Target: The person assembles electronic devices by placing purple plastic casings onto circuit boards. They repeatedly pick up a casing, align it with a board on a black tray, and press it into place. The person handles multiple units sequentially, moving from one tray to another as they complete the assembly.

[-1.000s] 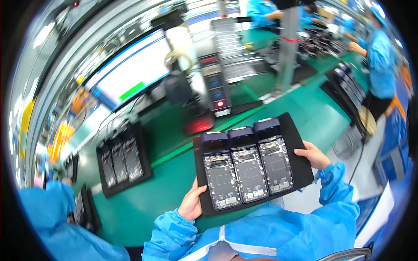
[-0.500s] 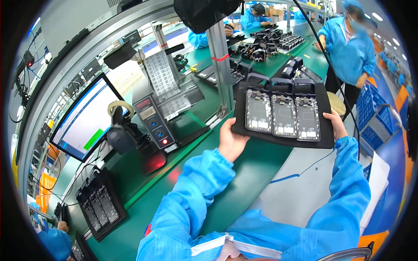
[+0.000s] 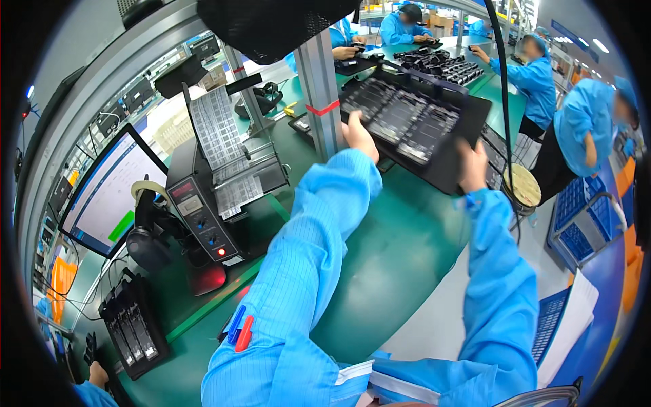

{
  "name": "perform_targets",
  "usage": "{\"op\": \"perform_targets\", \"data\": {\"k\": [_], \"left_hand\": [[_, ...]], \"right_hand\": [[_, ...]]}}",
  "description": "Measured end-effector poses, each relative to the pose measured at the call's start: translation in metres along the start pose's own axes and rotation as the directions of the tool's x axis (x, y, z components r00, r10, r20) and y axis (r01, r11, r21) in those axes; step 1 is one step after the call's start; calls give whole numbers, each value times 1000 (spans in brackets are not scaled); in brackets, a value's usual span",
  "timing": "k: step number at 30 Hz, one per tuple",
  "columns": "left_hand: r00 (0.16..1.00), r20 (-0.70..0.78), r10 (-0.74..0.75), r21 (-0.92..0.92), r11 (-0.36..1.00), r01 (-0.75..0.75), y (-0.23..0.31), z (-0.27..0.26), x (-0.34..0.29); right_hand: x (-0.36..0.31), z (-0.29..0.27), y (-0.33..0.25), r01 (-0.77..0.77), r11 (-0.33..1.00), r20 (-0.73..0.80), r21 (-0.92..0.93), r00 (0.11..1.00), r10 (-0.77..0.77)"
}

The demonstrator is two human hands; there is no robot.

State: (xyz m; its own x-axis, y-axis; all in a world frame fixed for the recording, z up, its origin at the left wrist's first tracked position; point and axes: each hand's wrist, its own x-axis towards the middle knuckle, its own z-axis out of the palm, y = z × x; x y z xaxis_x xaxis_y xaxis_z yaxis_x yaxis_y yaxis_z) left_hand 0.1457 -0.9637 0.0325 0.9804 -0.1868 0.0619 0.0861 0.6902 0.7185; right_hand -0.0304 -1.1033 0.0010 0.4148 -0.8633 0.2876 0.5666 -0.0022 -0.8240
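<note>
A: Head view, biggest first: what is filling it?

B: A green bench (image 3: 407, 251) is running up the middle. A monitor (image 3: 108, 197) is glowing at its left, and a dark label machine (image 3: 217, 197) is feeding out a paper strip beside it.

A: And the work in hand?

B: A black tray (image 3: 475, 112) is hanging in the air beyond a metal post (image 3: 319, 88), well above the bench and tilted slightly. Three phone frames (image 3: 400, 115) are lying side by side in it. I judge this to be the carrying step.

A: How are the hands holding it?

B: The left hand (image 3: 358, 136) is clamping the tray's near left edge. The right hand (image 3: 472, 166) is gripping its near right corner. Both are closed on the rim, with the fingertips hidden underneath.

A: What is the next move asking for?

B: Likely a level tray and an even grip on both sides, so the frames are not sliding. The post is standing close to the left hand.

A: Anything smaller?

B: A second tray (image 3: 132, 332) is sitting at the lower left, and two pens (image 3: 239, 329) are sticking out of the left sleeve.
</note>
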Motion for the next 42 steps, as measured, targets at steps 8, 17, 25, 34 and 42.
{"op": "perform_targets", "data": {"k": [8,17,25,34,42], "left_hand": [[983,-98,154,132,981,-140,11,5,-15],[708,440,-552,621,757,203,40,-137,-207],[620,248,-744,383,663,643,101,-226,-337],[498,366,-786,159,580,799,148,-257,-366],[368,412,-834,805,522,281,131,-332,-395]], "right_hand": [[18,134,145,28,941,-187,338,982,38],[14,143,185,7,985,-366,-175,928,-72],[-132,170,60,371,928,-317,-33,877,-362],[-498,152,-105,494,588,552,641,235,-800],[-546,157,-133,393,632,609,668,200,-768]]}}
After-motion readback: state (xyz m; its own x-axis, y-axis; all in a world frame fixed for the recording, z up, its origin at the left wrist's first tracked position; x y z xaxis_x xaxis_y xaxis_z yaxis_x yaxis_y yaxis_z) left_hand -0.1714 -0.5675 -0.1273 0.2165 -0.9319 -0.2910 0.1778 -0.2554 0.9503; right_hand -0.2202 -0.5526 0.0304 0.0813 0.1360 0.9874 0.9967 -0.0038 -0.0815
